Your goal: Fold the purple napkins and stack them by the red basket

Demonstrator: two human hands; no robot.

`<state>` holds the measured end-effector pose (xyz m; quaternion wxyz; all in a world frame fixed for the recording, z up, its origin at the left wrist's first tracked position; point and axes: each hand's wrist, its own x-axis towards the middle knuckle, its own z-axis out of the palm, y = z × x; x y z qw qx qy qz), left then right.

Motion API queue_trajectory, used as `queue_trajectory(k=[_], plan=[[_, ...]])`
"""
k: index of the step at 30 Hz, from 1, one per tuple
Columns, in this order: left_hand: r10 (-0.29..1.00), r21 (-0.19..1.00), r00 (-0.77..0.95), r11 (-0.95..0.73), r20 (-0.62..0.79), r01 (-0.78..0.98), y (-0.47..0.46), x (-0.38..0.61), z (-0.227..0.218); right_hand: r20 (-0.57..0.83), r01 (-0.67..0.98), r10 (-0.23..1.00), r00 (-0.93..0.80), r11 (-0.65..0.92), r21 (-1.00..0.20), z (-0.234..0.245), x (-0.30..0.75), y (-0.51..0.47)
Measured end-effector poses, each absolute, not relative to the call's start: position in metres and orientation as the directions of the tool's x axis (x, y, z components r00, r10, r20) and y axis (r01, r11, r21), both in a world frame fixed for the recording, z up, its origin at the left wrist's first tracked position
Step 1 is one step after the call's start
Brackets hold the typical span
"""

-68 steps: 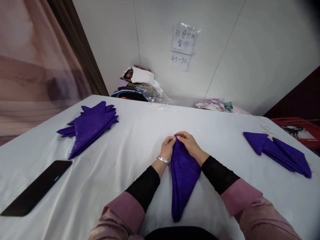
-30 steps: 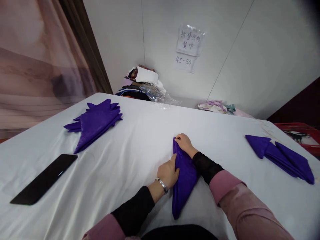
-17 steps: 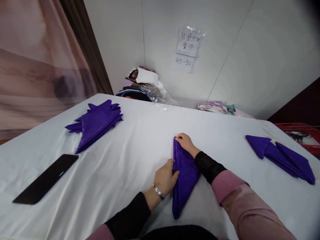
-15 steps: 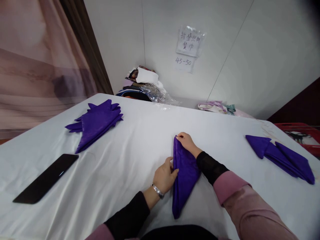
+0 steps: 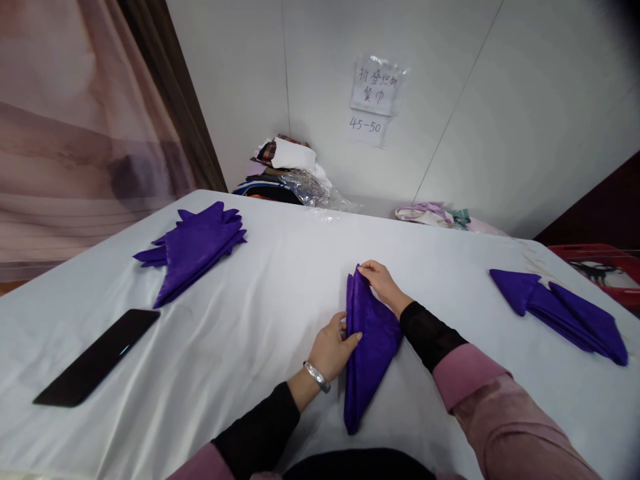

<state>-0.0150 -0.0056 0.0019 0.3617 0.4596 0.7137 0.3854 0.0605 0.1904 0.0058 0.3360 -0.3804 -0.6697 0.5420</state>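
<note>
Facing wall (image 5: 325, 73), purple cloth (image 5: 376, 353) on tablecloth (image 5: 280, 287)

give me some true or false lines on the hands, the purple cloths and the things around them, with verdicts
1. The right hand pinches the top corner of the middle purple cloth. True.
2. The left hand wears no jewellery. False: a silver bracelet is on that wrist.
3. The left thumb rests on the middle purple cloth. True.
4. The dark flat object lies to the person's right. False: it lies to the left, nearer the person than the left purple pile.
5. The lower paper on the wall reads 45-50. True.
</note>
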Motion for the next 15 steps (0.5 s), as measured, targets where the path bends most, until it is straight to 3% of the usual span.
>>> queue_trajectory(k=[8, 12, 15], plan=[[0.952, 0.744, -0.220, 0.305, -0.214, 0.594, -0.009, -0.002, 0.017, -0.023, 0.045, 0.889, -0.457, -0.003, -0.999, 0.029, 0.069, 0.179], [0.952, 0.743, -0.180, 0.305, -0.246, 0.596, -0.012, 0.005, 0.021, 0.051, 0.151, 0.917, -0.395, 0.120, -0.981, 0.027, 0.071, 0.181], [0.969, 0.844, -0.107, 0.247, -0.223, 0.477, -0.013, 0.009, 0.013, 0.106, 0.234, 0.924, -0.368, 0.203, -0.951, 0.024, 0.071, 0.186]])
